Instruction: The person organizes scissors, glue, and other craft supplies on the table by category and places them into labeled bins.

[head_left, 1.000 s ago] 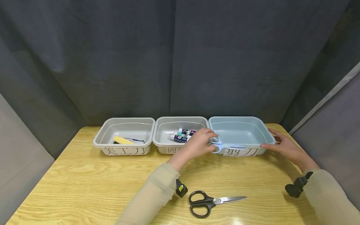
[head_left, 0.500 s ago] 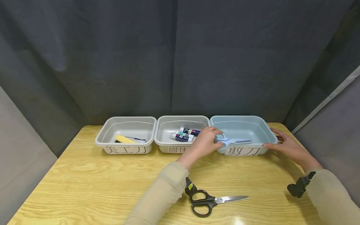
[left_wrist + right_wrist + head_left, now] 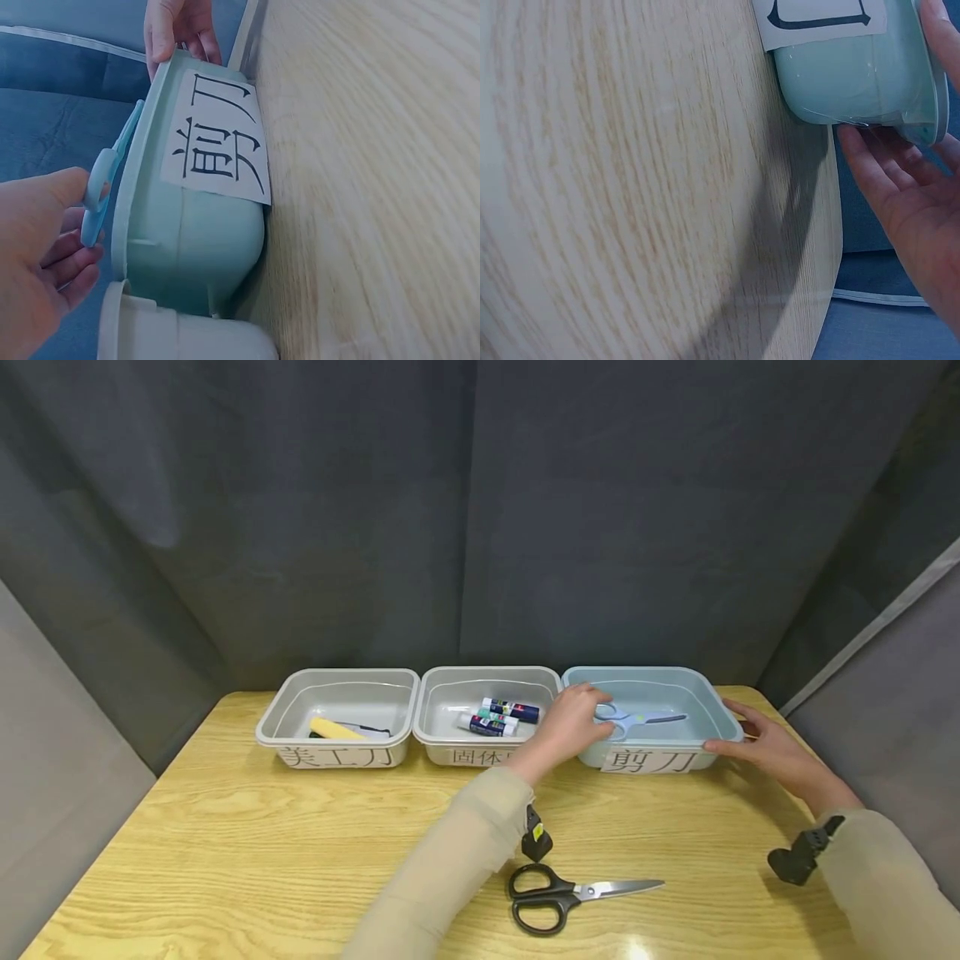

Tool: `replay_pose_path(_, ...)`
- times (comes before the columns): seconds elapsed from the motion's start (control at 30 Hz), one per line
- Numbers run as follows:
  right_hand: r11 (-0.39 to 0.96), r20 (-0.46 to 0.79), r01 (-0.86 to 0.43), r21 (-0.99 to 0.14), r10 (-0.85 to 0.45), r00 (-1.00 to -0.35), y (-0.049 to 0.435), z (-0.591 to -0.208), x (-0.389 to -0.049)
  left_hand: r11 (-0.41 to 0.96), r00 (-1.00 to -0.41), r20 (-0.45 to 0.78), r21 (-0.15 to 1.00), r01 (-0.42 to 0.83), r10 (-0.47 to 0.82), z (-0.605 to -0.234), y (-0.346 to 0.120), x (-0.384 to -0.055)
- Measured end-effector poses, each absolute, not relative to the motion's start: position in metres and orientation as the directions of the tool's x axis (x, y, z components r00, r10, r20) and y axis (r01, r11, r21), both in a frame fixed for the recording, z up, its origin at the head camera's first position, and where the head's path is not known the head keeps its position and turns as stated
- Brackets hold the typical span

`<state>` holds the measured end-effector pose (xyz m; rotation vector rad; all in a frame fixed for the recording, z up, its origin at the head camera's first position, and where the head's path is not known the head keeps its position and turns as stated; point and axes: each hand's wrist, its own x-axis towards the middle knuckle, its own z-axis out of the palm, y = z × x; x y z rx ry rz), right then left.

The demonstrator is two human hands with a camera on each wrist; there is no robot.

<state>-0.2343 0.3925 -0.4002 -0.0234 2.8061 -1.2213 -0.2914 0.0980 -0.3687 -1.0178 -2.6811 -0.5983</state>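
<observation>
My left hand (image 3: 573, 718) pinches a pair of light blue scissors (image 3: 636, 720) by the handle loops. Their blades point right, over the light blue bin (image 3: 645, 685) with a paper label on its front. In the left wrist view the scissors (image 3: 101, 180) are just above the bin's rim, thumb on one side and fingers on the other. My right hand (image 3: 772, 747) holds the right end of that bin, thumb at the front rim. In the right wrist view its fingers (image 3: 874, 165) lie against the bin's end wall.
Black-handled scissors (image 3: 555, 893) lie on the wooden table in front. A grey bin (image 3: 446, 689) in the middle holds several glue sticks (image 3: 491, 725). At left, another grey bin (image 3: 300, 689) contains a yellow-handled tool (image 3: 335, 729) and a dark thin one. Dark curtains stand behind.
My left hand has moved right and slightly back, carrying the light blue scissors from the bin's front edge to over its inside. The right hand stays at the bin's right end.
</observation>
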Motion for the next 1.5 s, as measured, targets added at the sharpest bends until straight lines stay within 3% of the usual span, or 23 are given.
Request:
replay_pose_path(0.77,0.700,-0.065,0.023,-0.713,-0.033,-0.997,0.394,-0.400,-0.233,0.760,-0.743,0.247,0.036,0.648,0.622,-0.378,0.111,-0.320)
replay_pose_path(1.17,0.699,-0.063,0.022,-0.715,-0.034,-0.997,0.394,-0.403,-0.235,0.792,-0.784,0.201,0.053,0.608,0.588,-0.379,0.113,-0.323)
replay_pose_path(1.5,0.706,-0.060,0.015,-0.708,-0.039,-0.997,0.396,-0.401,-0.235,0.818,-0.810,0.134,-0.011,0.575,0.571,-0.376,0.120,-0.321)
